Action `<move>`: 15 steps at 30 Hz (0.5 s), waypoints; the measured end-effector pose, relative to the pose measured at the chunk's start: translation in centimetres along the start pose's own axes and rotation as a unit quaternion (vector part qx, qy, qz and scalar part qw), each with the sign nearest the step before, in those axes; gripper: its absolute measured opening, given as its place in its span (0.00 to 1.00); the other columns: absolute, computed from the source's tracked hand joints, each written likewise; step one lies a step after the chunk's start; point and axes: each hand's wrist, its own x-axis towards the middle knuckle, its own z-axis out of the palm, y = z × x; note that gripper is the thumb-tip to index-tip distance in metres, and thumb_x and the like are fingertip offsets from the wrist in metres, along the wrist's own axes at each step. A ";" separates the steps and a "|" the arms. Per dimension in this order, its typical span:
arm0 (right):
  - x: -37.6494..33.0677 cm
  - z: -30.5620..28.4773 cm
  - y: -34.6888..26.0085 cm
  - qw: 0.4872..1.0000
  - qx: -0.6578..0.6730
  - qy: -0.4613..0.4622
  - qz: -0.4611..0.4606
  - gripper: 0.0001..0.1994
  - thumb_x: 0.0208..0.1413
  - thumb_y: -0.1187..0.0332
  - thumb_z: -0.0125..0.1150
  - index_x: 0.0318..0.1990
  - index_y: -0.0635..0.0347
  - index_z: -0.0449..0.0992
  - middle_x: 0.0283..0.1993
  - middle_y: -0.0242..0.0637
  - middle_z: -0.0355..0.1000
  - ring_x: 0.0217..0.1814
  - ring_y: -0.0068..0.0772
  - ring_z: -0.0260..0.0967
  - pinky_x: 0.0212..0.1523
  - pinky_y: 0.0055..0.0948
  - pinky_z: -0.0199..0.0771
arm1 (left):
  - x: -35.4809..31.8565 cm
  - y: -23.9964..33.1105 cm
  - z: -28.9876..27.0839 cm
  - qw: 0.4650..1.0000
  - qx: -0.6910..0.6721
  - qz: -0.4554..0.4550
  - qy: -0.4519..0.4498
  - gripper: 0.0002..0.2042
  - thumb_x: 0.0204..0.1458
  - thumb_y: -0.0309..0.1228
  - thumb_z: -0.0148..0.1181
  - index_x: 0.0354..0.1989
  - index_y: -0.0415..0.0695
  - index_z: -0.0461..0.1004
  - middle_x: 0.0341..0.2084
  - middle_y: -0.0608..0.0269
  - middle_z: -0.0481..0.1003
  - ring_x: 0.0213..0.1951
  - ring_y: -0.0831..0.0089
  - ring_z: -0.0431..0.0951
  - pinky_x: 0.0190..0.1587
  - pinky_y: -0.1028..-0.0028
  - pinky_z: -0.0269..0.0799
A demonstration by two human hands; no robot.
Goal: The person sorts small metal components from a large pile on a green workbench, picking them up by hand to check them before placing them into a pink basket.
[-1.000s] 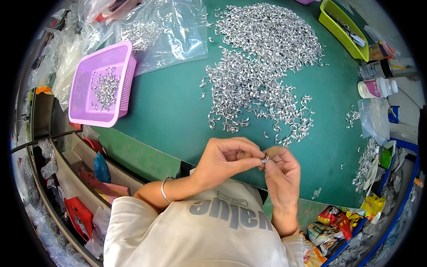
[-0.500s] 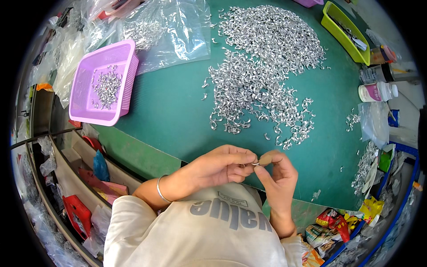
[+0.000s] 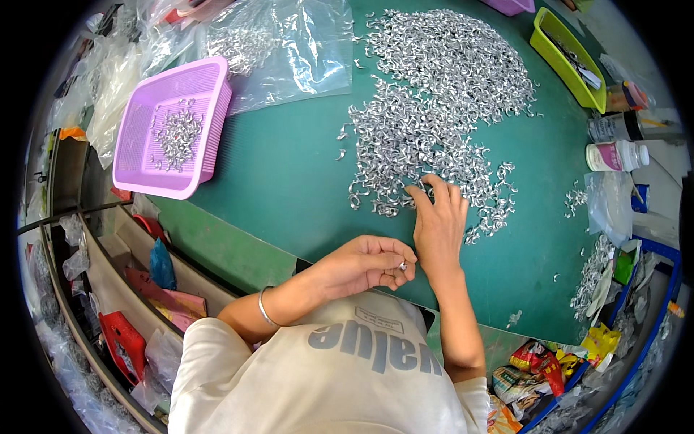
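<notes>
Close to my body, my left hand (image 3: pixel 367 265) is closed, its thumb and fingers pinching a small shiny curved metal piece (image 3: pixel 403 266). My right hand (image 3: pixel 441 228) reaches forward over the green table, its fingertips at the near edge of a big pile of silver curved metal pieces (image 3: pixel 405 137). Thumb and forefinger of that hand are apart, touching or just over the pieces; whether one lies under the fingertips cannot be seen. To the left, a purple plastic basket (image 3: pixel 210 137) holds a small heap of similar pieces (image 3: pixel 179 137).
Behind the basket lies a clear plastic bag (image 3: pixel 303 58) with more pieces. A yellow-green basket (image 3: pixel 538 43) and a white bottle (image 3: pixel 614 155) stand at the right edge of the table (image 3: pixel 289 173). Smaller heaps (image 3: pixel 594 271) lie there too. Open drawers (image 3: pixel 195 267) are at lower left.
My right hand has left my left hand and moved forward to the pile. The left hand stays nearly in place, still pinching a piece. The view has shifted slightly.
</notes>
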 end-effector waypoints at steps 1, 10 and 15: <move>0.1 0.3 0.1 0.999 -0.029 -0.015 -0.009 0.10 0.39 0.78 0.52 0.32 0.59 0.73 0.42 0.37 0.64 0.43 0.36 0.59 0.40 0.34 0.56 | 0.0 -0.3 -0.3 1.000 0.013 0.008 0.005 0.06 0.53 0.26 0.47 0.36 0.38 0.69 0.28 0.61 0.71 0.30 0.78 0.71 0.33 0.81 0.68; -2.9 -2.0 0.4 0.890 0.413 -0.014 0.194 0.06 0.42 0.81 0.57 0.30 0.64 0.71 0.36 0.33 0.66 0.35 0.26 0.60 0.36 0.24 0.58 | 0.2 -0.2 0.3 0.954 0.194 0.183 0.136 0.09 0.50 0.24 0.52 0.39 0.37 0.70 0.30 0.66 0.68 0.31 0.82 0.67 0.35 0.83 0.64; -3.8 -2.8 -1.6 0.864 0.467 0.005 0.188 0.07 0.42 0.82 0.58 0.31 0.66 0.72 0.32 0.33 0.68 0.34 0.22 0.60 0.35 0.22 0.59 | 1.5 -0.6 1.3 0.920 0.225 0.282 0.151 0.10 0.46 0.19 0.55 0.39 0.37 0.71 0.29 0.68 0.67 0.28 0.84 0.64 0.31 0.85 0.62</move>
